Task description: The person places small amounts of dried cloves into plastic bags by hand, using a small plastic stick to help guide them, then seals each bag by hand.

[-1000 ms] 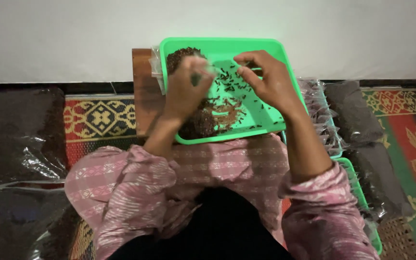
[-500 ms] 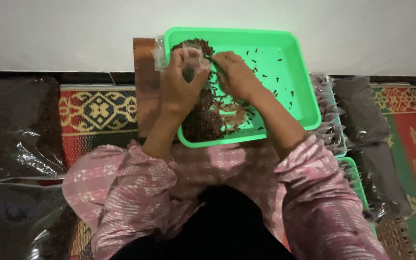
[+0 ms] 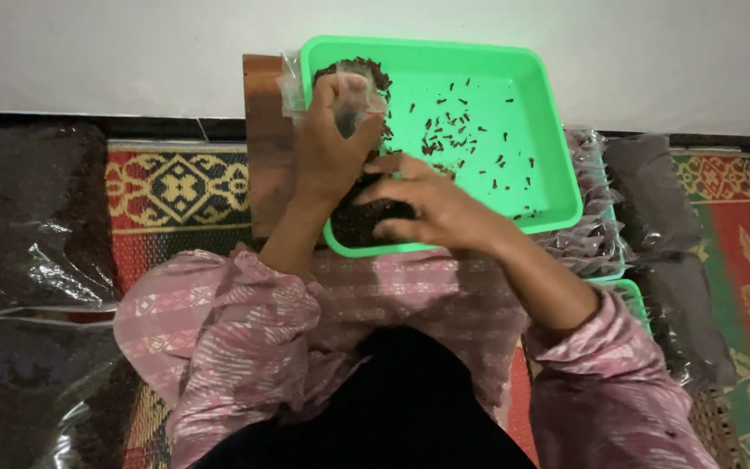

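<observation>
A green plastic tray point(image 3: 557, 122) rests on my lap and holds dark dried cloves point(image 3: 470, 130), scattered thinly on the right and heaped at the near left. My left hand point(image 3: 323, 152) grips a small clear plastic bag point(image 3: 353, 95) over the tray's left side. My right hand point(image 3: 431, 204) is cupped on the heap of cloves point(image 3: 362, 221) at the tray's near left corner, fingers curled into the pile, just below the bag.
A brown wooden board point(image 3: 266, 130) lies under the tray's left edge. Filled clear bags point(image 3: 596, 234) sit in a second green tray point(image 3: 631, 291) to the right. Large dark plastic sacks point(image 3: 28, 217) lie left and right on a patterned mat point(image 3: 175, 191). A white wall is ahead.
My right hand has moved from the tray's upper middle down and left onto the clove heap. The left hand has kept the bag at the tray's left side.
</observation>
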